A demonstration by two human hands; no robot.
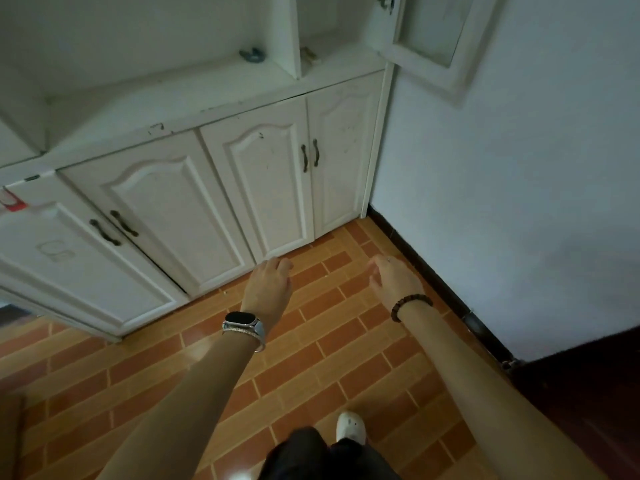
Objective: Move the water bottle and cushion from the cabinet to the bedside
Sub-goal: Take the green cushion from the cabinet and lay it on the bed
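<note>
A white cabinet (221, 188) with several panelled lower doors stands ahead; all the lower doors look closed. Neither a water bottle nor a cushion shows anywhere. My left hand (268, 284), a watch on its wrist, reaches forward over the floor near the base of the middle door, fingers loosely curled and holding nothing. My right hand (393, 277), a bead bracelet on its wrist, hangs beside it over the tiles, fingers relaxed and holding nothing.
Open shelves run above the cabinet counter (180, 109), with a small dark object (252, 54) on the shelf. An upper door (433, 39) hangs open at top right. A white wall (519, 168) closes the right side. Orange brick-pattern tiles (311, 358) cover the floor.
</note>
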